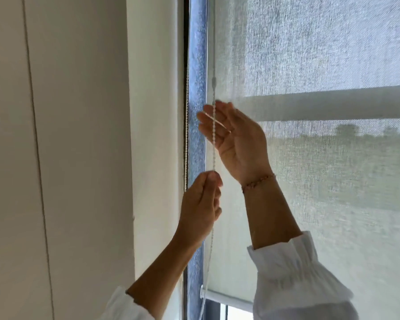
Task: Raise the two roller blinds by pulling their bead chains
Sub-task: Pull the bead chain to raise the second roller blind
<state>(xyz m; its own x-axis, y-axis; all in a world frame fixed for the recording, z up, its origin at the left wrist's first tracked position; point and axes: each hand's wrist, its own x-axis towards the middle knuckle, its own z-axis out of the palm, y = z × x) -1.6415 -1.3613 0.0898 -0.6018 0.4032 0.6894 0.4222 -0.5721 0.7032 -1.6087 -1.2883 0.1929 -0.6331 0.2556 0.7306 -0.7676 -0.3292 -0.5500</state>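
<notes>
My left hand [200, 199] is fisted around the thin white bead chain [214, 144] at frame centre; my right hand [231, 137] hovers open above. If those loose fingers [206, 116] miss, the pale woven roller blind [310, 158] may stall or slip back.

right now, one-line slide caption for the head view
Left hand pinches the bead chain; open right hand reaches higher along the roller blind.

The blind [321, 181] hangs in front of the window, its bottom bar [226, 299] low near the frame's lower edge. The wall [79, 135] lies to the left. 1 chain [214, 146] runs down in front of the blind's left edge; a 2nd chain [185, 135] hangs further left against the window frame. The right hand [231, 139] is behind the chain, above the left hand [201, 204], which is on it.
</notes>
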